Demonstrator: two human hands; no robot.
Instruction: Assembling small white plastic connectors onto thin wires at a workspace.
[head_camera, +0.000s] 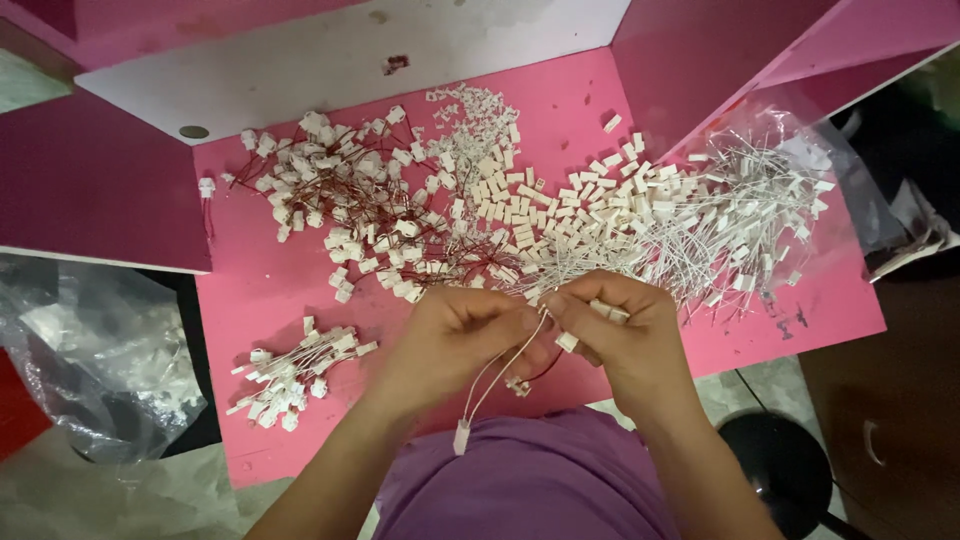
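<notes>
Pinching a thin white wire (500, 365) together, the left hand (450, 340) and the right hand (625, 335) met just over the near edge of the pink tabletop (260, 290). The left fingers (505, 315) were clenched on the wire's upper end, thumb against forefinger. The right fingers (580, 300) grasped the same spot and also held small white connectors (610, 312) against the palm. The wire hung down in a loop toward the purple shirt (530, 485), ending in a small white plug (461, 437).

Near the left near corner lay a small bundle of white-wired connectors (295, 375). Farther back, in the middle, loose white plastic housings (520, 205) were scattered. To their left spread a tangle of red-wired connectors (340, 195), with one single piece (207, 188) apart at the left edge. Toward the right edge, a heap of white-wired connectors (720, 215) spilled from a clear plastic bag (800, 140). Off the left edge sat another crumpled clear bag (95, 350).
</notes>
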